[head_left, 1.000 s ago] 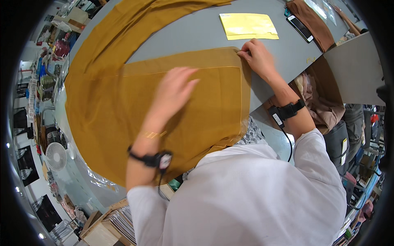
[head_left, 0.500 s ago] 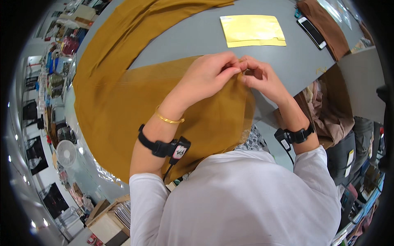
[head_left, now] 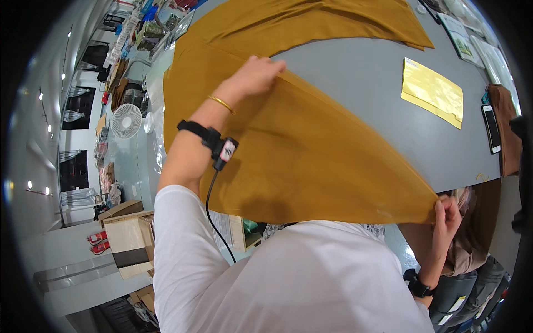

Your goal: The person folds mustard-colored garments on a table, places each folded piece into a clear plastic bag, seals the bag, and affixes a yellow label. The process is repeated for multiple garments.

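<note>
Over table [head_left: 355,83], both hands gripping cloth [head_left: 311,161]

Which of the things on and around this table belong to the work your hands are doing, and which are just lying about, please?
In hand:
- mustard cloth, stretched between both hands
- left hand, gripping its far edge
- right hand, pinching its near corner
- grey table under it

Lying about:
- yellow envelope
- phone
- brown cloth beside the phone
- white fan
- cardboard boxes
</note>
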Tool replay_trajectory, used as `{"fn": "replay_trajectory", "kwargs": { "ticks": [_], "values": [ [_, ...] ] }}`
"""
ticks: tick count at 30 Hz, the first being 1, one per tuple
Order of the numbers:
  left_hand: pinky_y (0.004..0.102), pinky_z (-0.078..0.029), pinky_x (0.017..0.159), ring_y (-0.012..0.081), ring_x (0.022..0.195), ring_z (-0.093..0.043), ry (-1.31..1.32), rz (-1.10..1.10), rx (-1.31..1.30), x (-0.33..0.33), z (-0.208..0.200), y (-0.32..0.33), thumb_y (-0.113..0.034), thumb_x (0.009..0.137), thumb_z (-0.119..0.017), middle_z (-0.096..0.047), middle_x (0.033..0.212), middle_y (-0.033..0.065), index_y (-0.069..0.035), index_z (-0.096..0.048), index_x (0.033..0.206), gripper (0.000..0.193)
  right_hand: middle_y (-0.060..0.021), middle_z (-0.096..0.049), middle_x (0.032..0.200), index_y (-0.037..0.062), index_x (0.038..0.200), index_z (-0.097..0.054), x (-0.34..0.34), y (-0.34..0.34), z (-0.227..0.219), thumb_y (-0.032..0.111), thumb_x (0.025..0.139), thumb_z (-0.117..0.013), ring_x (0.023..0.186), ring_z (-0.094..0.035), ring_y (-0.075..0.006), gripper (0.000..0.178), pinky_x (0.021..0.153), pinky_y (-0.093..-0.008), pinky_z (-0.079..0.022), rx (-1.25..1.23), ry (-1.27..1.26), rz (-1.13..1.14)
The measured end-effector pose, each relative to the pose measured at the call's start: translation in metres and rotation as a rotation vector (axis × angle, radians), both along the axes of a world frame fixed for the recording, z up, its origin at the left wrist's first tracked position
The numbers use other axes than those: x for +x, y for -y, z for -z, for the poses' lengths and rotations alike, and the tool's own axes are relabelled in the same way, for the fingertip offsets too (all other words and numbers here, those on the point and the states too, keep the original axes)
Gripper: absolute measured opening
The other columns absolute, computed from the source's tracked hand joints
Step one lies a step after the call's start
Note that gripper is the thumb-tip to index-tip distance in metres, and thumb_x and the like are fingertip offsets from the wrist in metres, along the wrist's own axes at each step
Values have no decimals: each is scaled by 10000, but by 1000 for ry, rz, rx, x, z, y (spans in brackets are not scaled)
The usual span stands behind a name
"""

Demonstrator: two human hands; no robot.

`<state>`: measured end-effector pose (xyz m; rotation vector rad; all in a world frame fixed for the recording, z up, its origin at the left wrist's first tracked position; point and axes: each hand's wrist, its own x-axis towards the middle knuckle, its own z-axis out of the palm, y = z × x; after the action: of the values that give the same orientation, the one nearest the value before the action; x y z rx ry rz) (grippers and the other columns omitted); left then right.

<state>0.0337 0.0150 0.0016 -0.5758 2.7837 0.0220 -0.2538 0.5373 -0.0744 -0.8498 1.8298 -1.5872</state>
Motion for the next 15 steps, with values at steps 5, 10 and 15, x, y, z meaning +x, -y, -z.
{"fn": "replay_trajectory", "kwargs": {
  "ticks": [5, 10, 15],
  "values": [
    [461, -514, 909, 341, 1087, -620, -39, 96, 29, -5, 30, 46, -69, 898, -698, -704, 1060, 121, -130, -632, 1206, 320, -7, -464, 829, 58, 818, -444, 17, -37, -14, -9, 990, -629, 756, -410, -91, 262, 679, -235, -316, -56, 72, -27],
    [435, -529, 876, 327, 1033, -577, -14, 240, 77, -24, 54, 46, -67, 860, -708, -656, 1035, 123, -63, -663, 949, 100, 12, -417, 817, 79, 823, -397, 5, -59, -22, -8, 1020, -595, 745, -347, -75, 292, 660, -239, -275, -63, 16, 67],
    [443, -514, 845, 353, 970, -553, -326, 307, -46, 22, -3, -45, -15, 859, -622, -566, 970, 153, -16, -561, 953, 111, 4, -488, 852, 18, 954, -519, -62, -72, -2, 39, 1071, -571, 763, -447, -90, 129, 680, -241, -384, 239, -361, 83]
  ]
}}
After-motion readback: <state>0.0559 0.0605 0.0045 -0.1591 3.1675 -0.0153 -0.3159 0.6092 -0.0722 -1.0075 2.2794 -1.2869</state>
